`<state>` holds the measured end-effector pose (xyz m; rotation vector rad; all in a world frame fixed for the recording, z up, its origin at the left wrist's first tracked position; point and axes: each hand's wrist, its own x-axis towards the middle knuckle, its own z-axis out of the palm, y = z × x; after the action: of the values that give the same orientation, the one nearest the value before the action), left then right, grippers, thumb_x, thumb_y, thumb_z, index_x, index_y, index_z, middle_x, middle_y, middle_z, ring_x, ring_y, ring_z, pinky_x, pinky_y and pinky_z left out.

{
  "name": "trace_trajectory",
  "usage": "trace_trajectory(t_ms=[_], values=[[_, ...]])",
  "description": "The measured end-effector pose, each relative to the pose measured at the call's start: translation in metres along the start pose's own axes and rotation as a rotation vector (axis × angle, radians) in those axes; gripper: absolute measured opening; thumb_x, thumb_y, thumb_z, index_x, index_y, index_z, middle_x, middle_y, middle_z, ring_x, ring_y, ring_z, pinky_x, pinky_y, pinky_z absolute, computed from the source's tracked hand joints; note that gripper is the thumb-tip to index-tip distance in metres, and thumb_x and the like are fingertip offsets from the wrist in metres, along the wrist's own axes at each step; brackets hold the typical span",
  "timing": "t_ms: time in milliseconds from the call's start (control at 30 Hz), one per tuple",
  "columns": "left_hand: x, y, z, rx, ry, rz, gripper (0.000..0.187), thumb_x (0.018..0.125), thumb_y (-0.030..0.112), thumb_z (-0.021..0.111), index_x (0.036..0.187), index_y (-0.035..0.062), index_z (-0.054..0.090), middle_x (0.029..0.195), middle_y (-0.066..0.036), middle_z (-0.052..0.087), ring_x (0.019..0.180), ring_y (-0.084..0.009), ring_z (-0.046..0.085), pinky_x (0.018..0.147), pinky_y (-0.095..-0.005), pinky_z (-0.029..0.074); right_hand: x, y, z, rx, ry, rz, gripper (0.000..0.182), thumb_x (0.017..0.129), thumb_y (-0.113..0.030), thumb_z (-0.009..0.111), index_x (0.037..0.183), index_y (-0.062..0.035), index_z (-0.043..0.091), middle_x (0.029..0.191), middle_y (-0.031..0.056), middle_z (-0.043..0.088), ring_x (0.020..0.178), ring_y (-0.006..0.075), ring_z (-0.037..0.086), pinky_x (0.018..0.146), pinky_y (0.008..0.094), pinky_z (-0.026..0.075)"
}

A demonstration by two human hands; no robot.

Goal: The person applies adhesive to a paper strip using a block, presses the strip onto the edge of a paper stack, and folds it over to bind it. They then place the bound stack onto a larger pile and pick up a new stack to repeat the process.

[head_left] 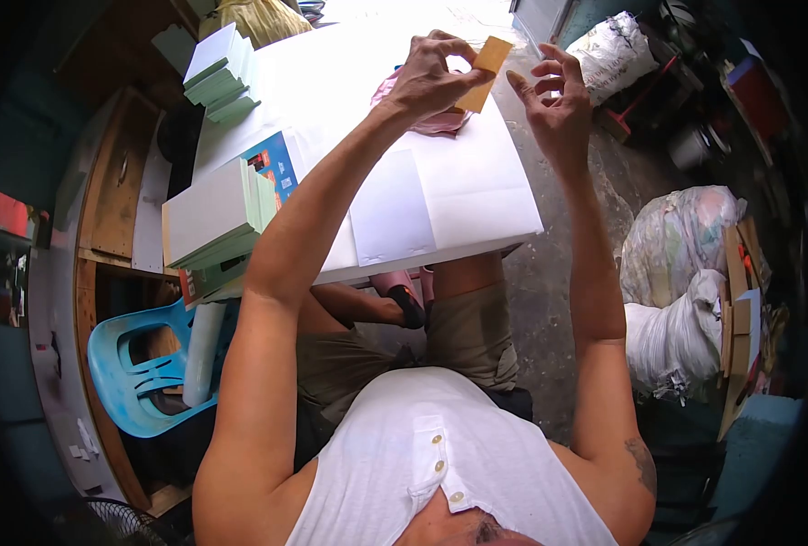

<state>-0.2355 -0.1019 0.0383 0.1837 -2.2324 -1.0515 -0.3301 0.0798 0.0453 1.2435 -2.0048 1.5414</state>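
Observation:
My left hand (436,77) pinches a small flat yellow-brown piece (487,73), raised over the far right part of the white table (486,196). To its right, past the table edge, my right hand (557,105) is held up with its fingers apart and nothing in them. Beneath the yellow-brown piece lies a crumpled pink cloth (440,124), partly covered by my left hand. A white sheet (392,207) lies flat near the table's front edge.
Stacks of pale green-edged paper stand at the table's left, one far back (220,77) and one nearer (217,214). A blue chair (117,364) is at lower left. Stuffed bags (681,241) and cardboard (741,328) stand on the floor at right.

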Motion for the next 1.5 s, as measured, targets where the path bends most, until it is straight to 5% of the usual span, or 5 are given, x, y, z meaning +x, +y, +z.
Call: trace_trajectory(t_ms=[200, 367, 567, 800, 1500], values=[[-0.014, -0.01, 0.0, -0.725, 0.239, -0.327, 0.039, 0.082, 0.033, 0.087, 0.104, 0.0037, 0.071, 0.097, -0.008, 0.07, 0.092, -0.0178, 0.063, 0.087, -0.0415, 0.05, -0.044, 0.016, 0.059, 0.828, -0.209, 0.718, 0.04, 0.083, -0.029, 0.085, 0.11, -0.0024, 0.072, 0.099, 0.0076, 0.071, 0.088, 0.0158, 0.064, 0.081, 0.0326, 0.049], [-0.031, -0.006, 0.005, -0.821, 0.31, -0.462, 0.039, 0.082, 0.031, 0.088, 0.102, 0.003, 0.069, 0.09, -0.004, 0.069, 0.092, -0.0131, 0.062, 0.086, -0.0364, 0.047, -0.048, 0.02, 0.082, 1.028, -0.104, 0.756, 0.02, 0.086, -0.018, 0.083, 0.101, -0.0087, 0.074, 0.087, -0.0015, 0.07, 0.085, 0.0084, 0.062, 0.079, 0.0293, 0.047], [-0.032, -0.025, 0.001, -0.326, 0.557, -0.335, 0.057, 0.088, 0.025, 0.081, 0.128, -0.0046, 0.053, 0.125, -0.02, 0.06, 0.116, -0.0261, 0.06, 0.101, -0.0412, 0.048, -0.024, 0.04, 0.084, 0.612, -0.127, 0.701, 0.017, 0.078, -0.02, 0.073, 0.075, -0.0041, 0.069, 0.071, 0.002, 0.062, 0.064, 0.0123, 0.055, 0.067, 0.03, 0.047], [-0.052, -0.058, -0.001, 0.268, -0.233, 0.263, 0.092, 0.09, 0.038, 0.071, 0.162, 0.0197, 0.018, 0.156, -0.018, 0.043, 0.143, -0.0387, 0.042, 0.124, -0.0567, 0.022, -0.011, 0.073, 0.076, 0.492, -0.303, 0.817, 0.017, 0.079, -0.02, 0.075, 0.082, -0.0031, 0.073, 0.074, 0.0022, 0.063, 0.071, 0.0104, 0.056, 0.057, 0.024, 0.043], [-0.043, -0.078, 0.008, 0.413, -0.277, 0.271, 0.095, 0.092, 0.053, 0.064, 0.165, 0.0284, 0.007, 0.155, -0.012, 0.048, 0.146, -0.0324, 0.042, 0.124, -0.0661, -0.001, -0.036, 0.069, 0.053, 0.5, -0.118, 0.723, 0.015, 0.079, -0.014, 0.073, 0.079, 0.0004, 0.07, 0.068, 0.0031, 0.06, 0.061, 0.0098, 0.053, 0.056, 0.0248, 0.043]])
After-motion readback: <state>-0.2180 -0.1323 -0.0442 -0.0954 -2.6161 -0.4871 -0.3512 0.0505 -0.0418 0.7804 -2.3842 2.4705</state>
